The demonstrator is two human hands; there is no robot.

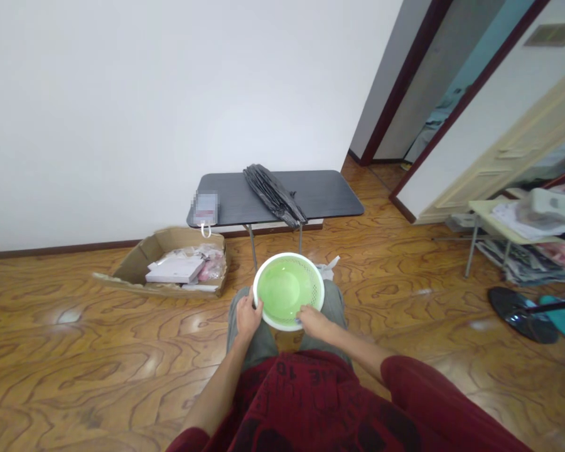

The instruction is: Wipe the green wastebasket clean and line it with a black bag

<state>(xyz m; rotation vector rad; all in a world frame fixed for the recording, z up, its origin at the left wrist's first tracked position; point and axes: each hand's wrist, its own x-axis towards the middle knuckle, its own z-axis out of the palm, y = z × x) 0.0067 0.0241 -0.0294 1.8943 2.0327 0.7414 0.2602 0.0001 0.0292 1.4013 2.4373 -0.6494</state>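
Note:
A round green plastic basket (pixel 285 289) with a white rim and perforated sides rests over my knees, its inside facing up. My left hand (pixel 248 315) is closed on the rim at the left, thumb over the edge and fingers hidden beneath. At the lower right, my right hand (pixel 312 320) is closed in a fist over the near rim. A small pale bluish bit shows at its fingertips, too small to make out.
Ahead, a black folding table (pixel 324 191) carries a bundle of black plastic bags (pixel 275 194) and a blurred packet (pixel 206 207). An open cardboard box (pixel 141 260) with packages sits on the floor at left. Right are a cluttered side table (pixel 492 226) and a black round base (pixel 518 314).

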